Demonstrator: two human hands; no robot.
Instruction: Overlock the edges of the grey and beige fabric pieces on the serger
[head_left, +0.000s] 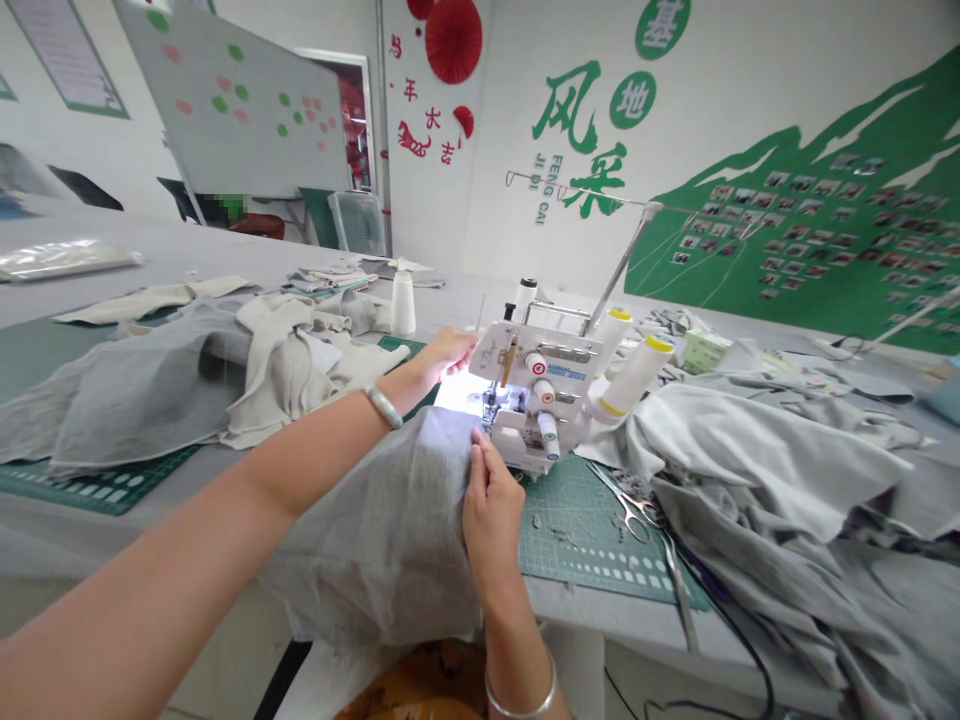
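A lit white overlock sewing machine stands before me with its needle area glowing. Grey fabric lies against its front left side and drapes over the table edge toward my lap. My right hand pinches the fabric's edge just in front of the needle area, thumb and fingers closed. My left hand reaches past the fabric to the machine's left side, by the top of its faceplate. Its fingers are drawn together there, and whatever lies between them is hidden.
Scissors and tweezers lie on the green cutting mat at right. Grey cloth heaps beyond them. Cut pieces lie left, near a white thread cone. Yellow-ended cones stand behind the machine.
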